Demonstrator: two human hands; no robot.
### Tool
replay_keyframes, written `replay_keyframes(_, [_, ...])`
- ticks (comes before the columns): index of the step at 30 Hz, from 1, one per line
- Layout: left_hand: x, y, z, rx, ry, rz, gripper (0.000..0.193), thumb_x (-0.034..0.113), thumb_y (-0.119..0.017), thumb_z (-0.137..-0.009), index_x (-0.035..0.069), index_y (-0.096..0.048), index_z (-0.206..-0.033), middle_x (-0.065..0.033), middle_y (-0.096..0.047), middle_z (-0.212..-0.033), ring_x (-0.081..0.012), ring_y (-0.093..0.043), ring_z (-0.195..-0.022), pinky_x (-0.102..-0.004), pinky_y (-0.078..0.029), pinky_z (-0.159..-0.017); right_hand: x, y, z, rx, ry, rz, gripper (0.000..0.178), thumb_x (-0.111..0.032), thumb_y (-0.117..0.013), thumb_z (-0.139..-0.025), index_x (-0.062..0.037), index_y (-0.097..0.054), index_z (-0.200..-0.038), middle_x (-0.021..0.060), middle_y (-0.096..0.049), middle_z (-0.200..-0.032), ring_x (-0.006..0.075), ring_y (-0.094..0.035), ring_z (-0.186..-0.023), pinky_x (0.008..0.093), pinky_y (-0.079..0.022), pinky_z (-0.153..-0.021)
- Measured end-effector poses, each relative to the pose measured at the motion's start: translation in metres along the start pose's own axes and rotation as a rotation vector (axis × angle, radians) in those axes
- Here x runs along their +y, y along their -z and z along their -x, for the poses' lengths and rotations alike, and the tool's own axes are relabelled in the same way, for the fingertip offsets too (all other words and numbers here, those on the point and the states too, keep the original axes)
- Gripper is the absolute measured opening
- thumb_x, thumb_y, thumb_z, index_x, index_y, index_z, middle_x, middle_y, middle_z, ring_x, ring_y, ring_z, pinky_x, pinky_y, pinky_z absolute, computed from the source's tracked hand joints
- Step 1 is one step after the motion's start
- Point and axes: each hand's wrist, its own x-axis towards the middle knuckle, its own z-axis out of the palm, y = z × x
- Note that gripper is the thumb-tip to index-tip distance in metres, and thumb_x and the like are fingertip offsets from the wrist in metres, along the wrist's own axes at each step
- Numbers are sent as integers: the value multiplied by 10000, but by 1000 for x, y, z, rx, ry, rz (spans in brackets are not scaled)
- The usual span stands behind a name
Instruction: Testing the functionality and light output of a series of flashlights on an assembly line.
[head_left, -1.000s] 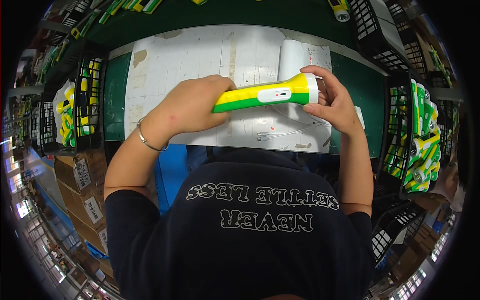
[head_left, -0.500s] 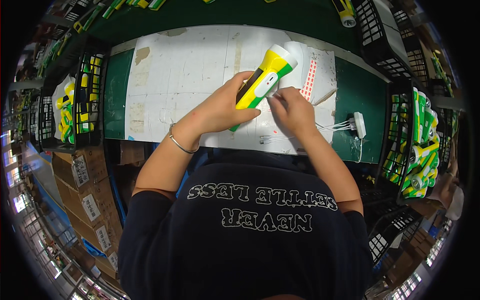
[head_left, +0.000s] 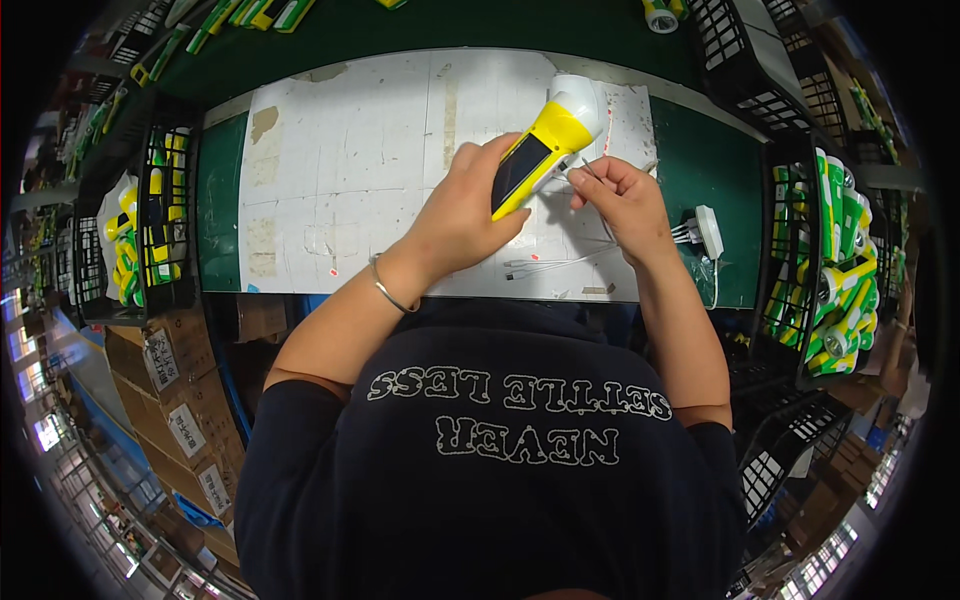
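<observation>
A yellow flashlight [head_left: 562,128] with a white head and a dark panel along its body lies slantwise over the white worktop sheet, its head pointing away from me. My left hand [head_left: 462,205] is wrapped round its body, thumb on the near end. Close to the flashlight's right side, my right hand [head_left: 632,205] pinches a thin charging cable between thumb and fingers. Whether the cable's tip touches the flashlight is too small to tell. Several white cables [head_left: 548,266] lie below the right hand, with plug ends toward the left, and run to a white charger block [head_left: 710,232].
Black crates of yellow-green flashlights stand at the left [head_left: 165,215] and right [head_left: 812,280]. More flashlights [head_left: 262,12] lie along the far green surface. A white sheet [head_left: 345,150] covers the green bench [head_left: 222,200]. Cardboard boxes [head_left: 170,400] are stacked below left.
The flashlight has rolled in my left hand, so its dark panel now faces up and its white switch plate has turned away. My right hand has lifted slightly right, fingers pinching the cable.
</observation>
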Motion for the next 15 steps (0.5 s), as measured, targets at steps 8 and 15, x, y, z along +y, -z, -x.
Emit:
replay_keyframes(8, [6, -8, 3, 118, -73, -234, 657, 97, -652, -730, 37, -354, -1312, -168, -445, -1003, -307, -552, -822, -364, -492, -705, -11, -6, 1, 61, -73, -19, 156, -193, -654, -818, -44, -605, -810, -15, -593, -650, 4, -393, -506, 164, -275, -474])
replay_keyframes(15, [1, -8, -5, 98, 5, -271, 696, 202, -672, -766, 71, -322, -1354, -164, -434, -1016, -311, -551, -826, -365, -493, -717, -7, -9, -1, 122, -40, -25, 169, -175, -654, -816, -16, -596, -812, 7, -607, -665, 21, -484, -588, 156, -341, -546])
